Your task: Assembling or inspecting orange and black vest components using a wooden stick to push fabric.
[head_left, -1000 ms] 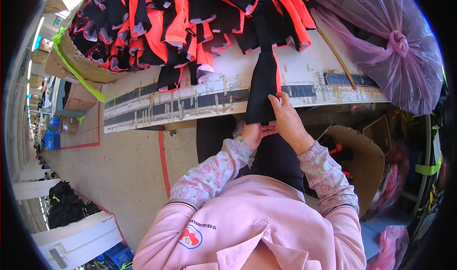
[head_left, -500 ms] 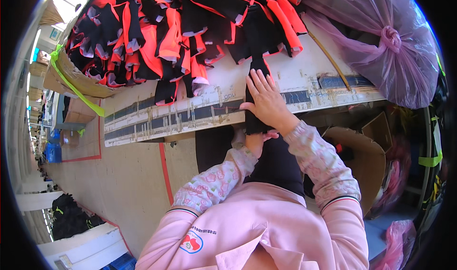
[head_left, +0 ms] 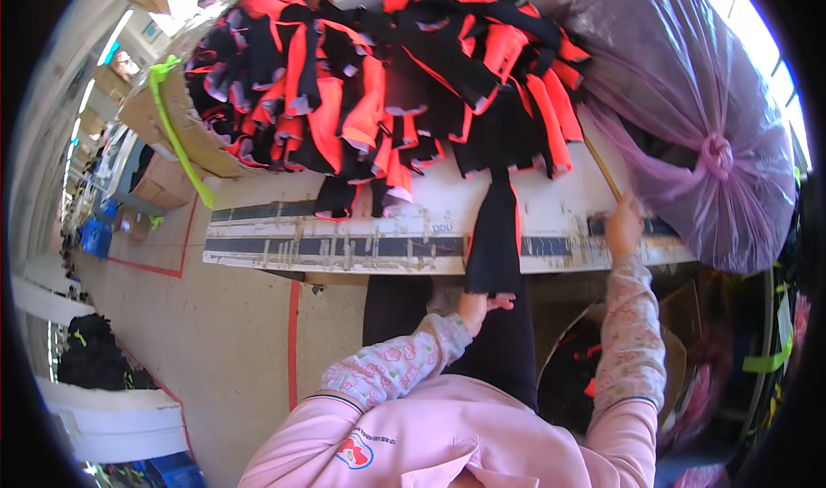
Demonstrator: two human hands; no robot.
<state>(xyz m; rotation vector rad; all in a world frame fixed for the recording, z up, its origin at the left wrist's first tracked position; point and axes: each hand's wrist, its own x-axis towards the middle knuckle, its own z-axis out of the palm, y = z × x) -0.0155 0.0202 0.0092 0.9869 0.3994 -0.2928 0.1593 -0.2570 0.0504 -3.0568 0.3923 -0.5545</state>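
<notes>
A black fabric sleeve piece (head_left: 494, 234) with an orange edge lies lengthwise over the table's front edge, its near end hanging past it. My left hand (head_left: 487, 304) is at that hanging end, closed on it, with most of the fingers hidden under the cloth. To the right, my right hand (head_left: 625, 227) is closed round the near end of a thin wooden stick (head_left: 602, 166), which slants away to the far left on the table. The sleeve's far end meets the heap of black and orange fabric pieces (head_left: 327, 110).
A large tied purple plastic bag (head_left: 718, 101) bulges over the table's right side. The white table edge (head_left: 344, 263) carries worn dark tape. A cardboard box (head_left: 159, 118) with a yellow-green strap (head_left: 172, 127) stands at left. An open carton (head_left: 671, 350) sits below the table at right.
My right hand has left the fabric sleeve, moved right and closed on the stick. My left hand stays at the sleeve's near end. The whole view has shifted.
</notes>
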